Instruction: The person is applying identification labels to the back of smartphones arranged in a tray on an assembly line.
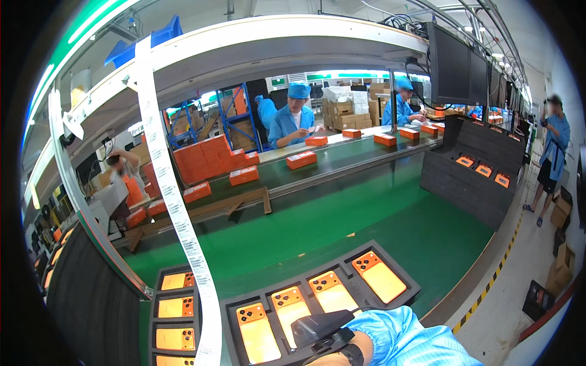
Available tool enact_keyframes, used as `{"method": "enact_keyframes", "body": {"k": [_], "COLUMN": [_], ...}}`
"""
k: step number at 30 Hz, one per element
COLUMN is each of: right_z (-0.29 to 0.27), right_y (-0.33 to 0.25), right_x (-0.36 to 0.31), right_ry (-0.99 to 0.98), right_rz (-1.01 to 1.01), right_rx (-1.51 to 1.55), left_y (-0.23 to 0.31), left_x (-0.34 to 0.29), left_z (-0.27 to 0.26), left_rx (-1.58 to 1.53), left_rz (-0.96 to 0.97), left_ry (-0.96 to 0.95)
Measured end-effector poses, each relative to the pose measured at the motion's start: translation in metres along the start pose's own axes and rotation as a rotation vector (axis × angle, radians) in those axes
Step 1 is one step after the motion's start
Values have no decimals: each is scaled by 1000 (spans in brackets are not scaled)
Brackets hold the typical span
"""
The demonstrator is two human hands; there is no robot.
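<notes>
One likely fault: unseating of orange phones [384, 282] in dark foam tray [361, 288] on green work surface [403, 213], caused by contact with black wrist device [317, 328]. Note camera ends [366, 262] pointing away and slightly left, long axes near to far. Unable to tell grip of right hand, hidden at lower edge; left hand out of view.

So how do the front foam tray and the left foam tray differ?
The front tray runs across the view, while the left tray runs front to back. The front tray's phones point their camera ends away; the left tray's point theirs right. A black device overlaps the front tray, not the left. Both hold orange phones in dark foam.
</notes>
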State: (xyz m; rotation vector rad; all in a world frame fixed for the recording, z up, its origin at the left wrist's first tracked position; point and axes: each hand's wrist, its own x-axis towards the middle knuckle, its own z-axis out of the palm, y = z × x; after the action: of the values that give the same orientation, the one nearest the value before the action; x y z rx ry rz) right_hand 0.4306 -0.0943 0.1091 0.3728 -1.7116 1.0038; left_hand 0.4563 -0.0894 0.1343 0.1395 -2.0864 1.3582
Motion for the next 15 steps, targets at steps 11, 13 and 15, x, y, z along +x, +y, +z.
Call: {"method": "enact_keyframes", "body": {"k": [11,13,15], "right_z": [3,-9,-27], "right_y": [-7,-21,-34], "right_x": [-6,-1,27], "right_ry": [153,227,16], "right_rz": [-98,-179,-410], "right_rx": [67,-139,-138], "left_y": [43,46,22], "left_x": [-23,-22,-13], "left_z": [-20,-21,-9], "left_rx": [610,662,646], "left_rz": [560,573,387], "left_ry": [-253,-241,-117]}}
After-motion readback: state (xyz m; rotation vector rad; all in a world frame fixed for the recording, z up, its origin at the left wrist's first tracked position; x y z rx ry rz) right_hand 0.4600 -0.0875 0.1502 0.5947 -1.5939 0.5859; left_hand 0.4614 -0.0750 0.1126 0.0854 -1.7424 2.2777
